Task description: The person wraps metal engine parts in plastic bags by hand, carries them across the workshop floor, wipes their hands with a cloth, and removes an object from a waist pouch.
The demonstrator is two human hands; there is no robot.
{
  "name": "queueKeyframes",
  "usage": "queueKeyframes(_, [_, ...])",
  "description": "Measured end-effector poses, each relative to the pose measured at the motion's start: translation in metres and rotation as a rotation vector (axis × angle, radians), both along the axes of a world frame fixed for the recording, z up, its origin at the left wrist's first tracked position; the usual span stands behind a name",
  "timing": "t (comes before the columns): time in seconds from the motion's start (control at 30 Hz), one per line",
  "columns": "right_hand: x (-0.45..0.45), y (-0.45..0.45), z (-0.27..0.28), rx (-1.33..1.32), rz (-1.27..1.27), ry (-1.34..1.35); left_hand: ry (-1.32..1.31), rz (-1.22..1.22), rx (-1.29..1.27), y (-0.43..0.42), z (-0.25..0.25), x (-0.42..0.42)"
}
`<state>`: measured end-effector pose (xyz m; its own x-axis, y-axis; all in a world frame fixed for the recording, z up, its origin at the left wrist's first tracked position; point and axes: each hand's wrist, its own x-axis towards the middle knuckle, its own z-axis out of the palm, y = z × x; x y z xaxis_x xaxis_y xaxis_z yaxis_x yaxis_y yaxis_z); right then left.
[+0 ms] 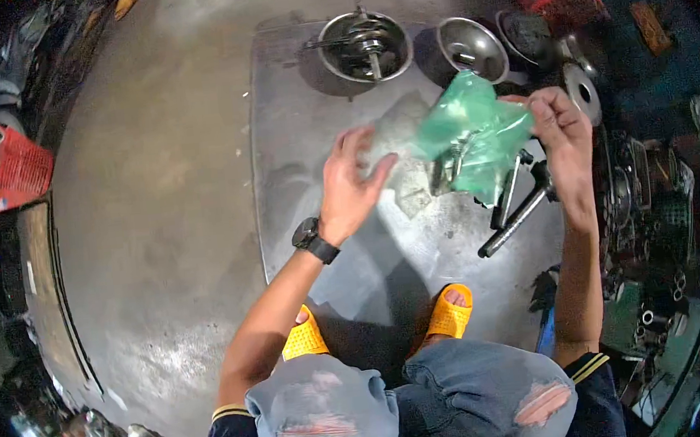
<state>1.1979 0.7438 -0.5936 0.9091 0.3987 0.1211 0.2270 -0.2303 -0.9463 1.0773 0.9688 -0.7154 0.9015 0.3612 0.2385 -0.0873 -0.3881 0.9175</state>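
My right hand (562, 129) pinches the edge of a crumpled green plastic bag (475, 118), holding it up over the grey sheet (319, 247) on the floor. To the left of the bag, my left hand (350, 186) is held apart from it, empty, with fingers spread and slightly blurred. A crumpled, see-through piece (411, 187) shows between my left hand and the bag; its kind I cannot make out. Dark and shiny metal parts (446, 165) show at the bag's lower left, partly hidden. Below my right hand lie black-and-silver bar-handled tools (519, 219).
A steel bowl (327, 69) with metal parts stands at the back, with another steel bowl (476, 42) to its right. Red baskets (21, 170) stand at far left and back right. Assorted metal parts (650, 316) crowd the right side. Yellow slippers (450, 314) are on my feet.
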Motion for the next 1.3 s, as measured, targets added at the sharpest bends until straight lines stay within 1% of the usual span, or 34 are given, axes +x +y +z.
queueKeyframes(0.07, [-0.003, 0.011, -0.006, -0.148, 0.093, -0.012, -0.218, 0.084, 0.127, 0.002, 0.019, 0.004])
queueKeyframes(0.13, [-0.016, 0.034, -0.008, -0.016, 0.19, 0.06, -0.289, 0.083, 0.222, 0.004, 0.045, 0.008])
queueKeyframes(0.2, [-0.02, 0.047, -0.013, -0.062, 0.316, 0.047, -0.277, -0.02, 0.333, 0.013, 0.051, 0.01])
queueKeyframes(0.27, [-0.024, 0.057, -0.006, -0.094, 0.346, 0.059, -0.181, -0.229, 0.452, 0.027, 0.049, 0.012])
queueKeyframes(0.3, [-0.021, 0.058, -0.002, -0.122, 0.335, 0.083, -0.153, -0.254, 0.405, 0.034, 0.048, 0.013])
queueKeyframes(0.37, [-0.006, 0.051, 0.0, -0.162, 0.341, 0.11, 0.046, -0.342, 0.155, 0.048, 0.066, 0.006])
queueKeyframes(0.4, [0.006, 0.045, -0.007, -0.092, 0.347, 0.199, 0.147, -0.388, 0.028, 0.052, 0.075, 0.004])
queueKeyframes(0.43, [0.017, 0.041, -0.019, -0.022, 0.354, 0.291, 0.128, -0.366, -0.117, 0.051, 0.079, 0.002])
queueKeyframes(0.47, [0.026, 0.039, -0.032, 0.05, 0.363, 0.383, 0.158, -0.35, -0.156, 0.05, 0.079, 0.002])
queueKeyframes(0.5, [0.027, 0.047, -0.037, 0.326, 0.403, 0.624, 0.188, -0.333, -0.193, 0.05, 0.079, 0.003])
queueKeyframes(0.53, [0.016, 0.06, -0.048, 0.43, 0.219, 0.661, 0.213, -0.314, -0.227, 0.05, 0.079, 0.005])
queueKeyframes(0.57, [0.005, 0.072, -0.062, 0.478, 0.111, 0.746, 0.219, -0.247, -0.289, 0.049, 0.075, 0.007])
queueKeyframes(0.6, [0.008, 0.055, -0.106, 0.074, 0.157, 0.645, 0.193, -0.128, -0.148, 0.05, 0.071, 0.01])
queueKeyframes(0.63, [-0.01, 0.079, -0.114, -0.046, 0.081, 0.663, 0.17, -0.01, -0.008, 0.051, 0.067, 0.011])
queueKeyframes(0.67, [-0.02, 0.08, -0.147, -0.192, 0.146, 0.65, 0.151, 0.107, 0.133, 0.054, 0.06, 0.012])
queueKeyframes(0.7, [-0.034, 0.07, -0.18, -0.199, 0.292, 0.693, 0.063, 0.19, 0.348, 0.061, 0.048, 0.012])
queueKeyframes(0.73, [-0.045, 0.064, -0.198, -0.109, 0.427, 0.79, 0.1, 0.212, 0.309, 0.067, 0.045, 0.008])
queueKeyframes(0.77, [-0.054, 0.062, -0.196, 0.065, 0.525, 0.903, 0.134, 0.234, 0.275, 0.074, 0.044, 0.006])
queueKeyframes(0.8, [-0.062, 0.068, -0.157, 0.503, 0.564, 1.156, 0.168, 0.255, 0.243, 0.081, 0.044, 0.003])
queueKeyframes(0.87, [-0.064, 0.072, -0.137, 0.809, 0.299, 1.348, 0.171, 0.296, 0.233, 0.092, 0.036, -0.002])
queueKeyframes(0.9, [-0.062, 0.076, -0.132, 0.676, 0.319, 1.209, 0.175, 0.308, 0.229, 0.095, 0.035, -0.003])
queueKeyframes(1.0, [-0.066, 0.077, -0.132, 0.79, 0.351, 1.262, 0.196, 0.339, 0.253, 0.092, 0.032, -0.002])
queueKeyframes(1.03, [-0.063, 0.074, -0.134, 0.797, 0.444, 1.207, 0.23, 0.346, 0.255, 0.089, 0.037, -0.003])
queueKeyframes(1.07, [-0.057, 0.071, -0.142, 0.772, 0.48, 1.141, 0.27, 0.355, 0.256, 0.087, 0.038, -0.005])
queueKeyframes(1.13, [-0.042, 0.068, -0.159, 0.716, 0.551, 1.004, 0.221, 0.36, 0.262, 0.088, 0.032, -0.008])
queueKeyframes(1.17, [-0.039, 0.069, -0.164, 0.523, 0.373, 0.995, 0.189, 0.363, 0.264, 0.089, 0.029, -0.007])
queueKeyframes(1.27, [-0.047, 0.081, -0.142, 0.084, 0.412, 0.637, 0.137, 0.364, 0.296, 0.091, 0.018, -0.006])
queueKeyframes(1.3, [-0.052, 0.088, -0.151, 0.24, 0.343, 0.8, 0.174, 0.357, 0.28, 0.089, 0.021, -0.006])
